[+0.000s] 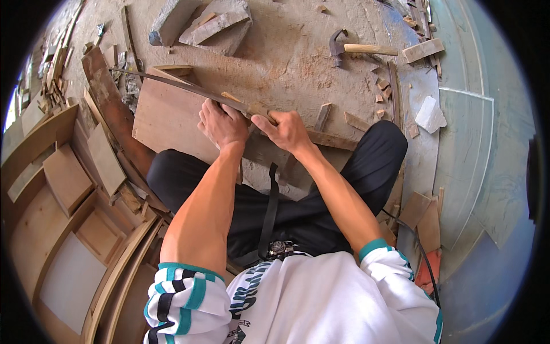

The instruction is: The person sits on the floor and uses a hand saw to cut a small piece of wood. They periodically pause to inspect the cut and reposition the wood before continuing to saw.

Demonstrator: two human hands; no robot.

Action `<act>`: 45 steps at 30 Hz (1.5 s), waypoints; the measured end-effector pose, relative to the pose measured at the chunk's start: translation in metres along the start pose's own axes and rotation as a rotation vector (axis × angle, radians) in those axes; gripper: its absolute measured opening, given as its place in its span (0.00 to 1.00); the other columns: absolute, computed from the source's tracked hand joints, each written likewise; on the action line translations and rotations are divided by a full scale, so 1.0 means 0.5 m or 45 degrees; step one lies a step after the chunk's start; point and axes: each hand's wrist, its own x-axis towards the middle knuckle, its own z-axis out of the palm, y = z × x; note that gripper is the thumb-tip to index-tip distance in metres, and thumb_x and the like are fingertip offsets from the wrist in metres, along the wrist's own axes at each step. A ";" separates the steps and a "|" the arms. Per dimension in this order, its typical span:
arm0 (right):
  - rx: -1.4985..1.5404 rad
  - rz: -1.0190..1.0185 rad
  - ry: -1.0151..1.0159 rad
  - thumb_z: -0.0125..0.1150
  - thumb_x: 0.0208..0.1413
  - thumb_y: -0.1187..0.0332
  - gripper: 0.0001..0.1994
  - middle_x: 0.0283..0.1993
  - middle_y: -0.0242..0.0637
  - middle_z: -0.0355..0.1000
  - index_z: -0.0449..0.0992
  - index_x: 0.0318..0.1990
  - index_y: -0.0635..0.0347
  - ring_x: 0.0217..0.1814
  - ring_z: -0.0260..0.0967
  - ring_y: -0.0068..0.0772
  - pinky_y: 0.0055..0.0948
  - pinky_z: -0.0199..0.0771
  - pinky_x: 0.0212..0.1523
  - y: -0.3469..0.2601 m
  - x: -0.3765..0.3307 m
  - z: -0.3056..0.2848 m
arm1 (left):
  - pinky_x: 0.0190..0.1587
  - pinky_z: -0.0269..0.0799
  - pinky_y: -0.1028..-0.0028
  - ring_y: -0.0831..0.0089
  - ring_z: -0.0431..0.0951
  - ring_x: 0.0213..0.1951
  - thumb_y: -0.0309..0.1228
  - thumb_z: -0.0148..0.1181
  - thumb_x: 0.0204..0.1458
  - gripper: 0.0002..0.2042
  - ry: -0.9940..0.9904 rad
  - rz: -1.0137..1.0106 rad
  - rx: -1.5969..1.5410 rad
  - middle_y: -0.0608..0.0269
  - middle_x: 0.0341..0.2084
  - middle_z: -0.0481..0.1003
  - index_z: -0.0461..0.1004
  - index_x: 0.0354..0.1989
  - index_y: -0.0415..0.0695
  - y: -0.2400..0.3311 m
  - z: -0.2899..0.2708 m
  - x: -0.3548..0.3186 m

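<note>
My right hand (285, 131) is closed around the wooden handle of a hand saw (172, 82), whose long, thin dark blade points up and left, seen nearly edge-on. Beside it, my left hand (222, 123) presses with bent fingers on the edge of a flat brown wooden board (169, 114), close to the blade. Part of what its fingertips grip is hidden. A small pale wood strip (231, 97) shows just beyond the blade. From under my right hand, a length of wood (332, 139) runs toward my right knee.
A claw hammer (366, 50) lies on the floor at far right, near small wood offcuts (384, 89). Concrete blocks (220, 28) stand at the back. Curved wooden furniture parts (60, 178) crowd the left side. Glass sheets (467, 132) lie at right, beside a white chunk (429, 114).
</note>
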 end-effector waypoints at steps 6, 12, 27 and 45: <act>0.109 0.095 -0.016 0.60 0.59 0.39 0.31 0.18 0.56 0.70 0.82 0.28 0.65 0.20 0.72 0.52 0.42 0.68 0.23 0.015 -0.060 -0.032 | 0.54 0.59 0.58 0.57 0.70 0.51 0.38 0.48 0.60 0.12 0.035 0.048 0.013 0.60 0.43 0.73 0.70 0.46 0.45 -0.014 0.008 0.001; 0.050 -0.058 0.059 0.63 0.59 0.43 0.29 0.16 0.51 0.69 0.80 0.24 0.64 0.17 0.67 0.46 0.41 0.67 0.20 0.019 -0.028 0.002 | 0.55 0.58 0.57 0.56 0.70 0.51 0.37 0.49 0.59 0.13 -0.075 0.025 0.052 0.59 0.44 0.73 0.70 0.47 0.45 -0.006 0.000 0.004; 0.036 0.185 0.039 0.60 0.58 0.36 0.36 0.11 0.46 0.62 0.74 0.18 0.66 0.13 0.59 0.38 0.38 0.64 0.19 0.076 -0.094 -0.017 | 0.55 0.58 0.56 0.56 0.70 0.53 0.39 0.47 0.61 0.15 -0.064 0.022 0.016 0.59 0.46 0.73 0.70 0.49 0.45 -0.002 0.011 0.014; -0.014 0.037 -0.020 0.60 0.60 0.40 0.29 0.18 0.51 0.71 0.83 0.32 0.64 0.19 0.71 0.50 0.40 0.70 0.23 0.034 -0.031 -0.005 | 0.55 0.58 0.57 0.56 0.70 0.53 0.38 0.47 0.61 0.14 -0.052 0.009 0.051 0.59 0.45 0.74 0.71 0.48 0.45 -0.001 0.014 0.015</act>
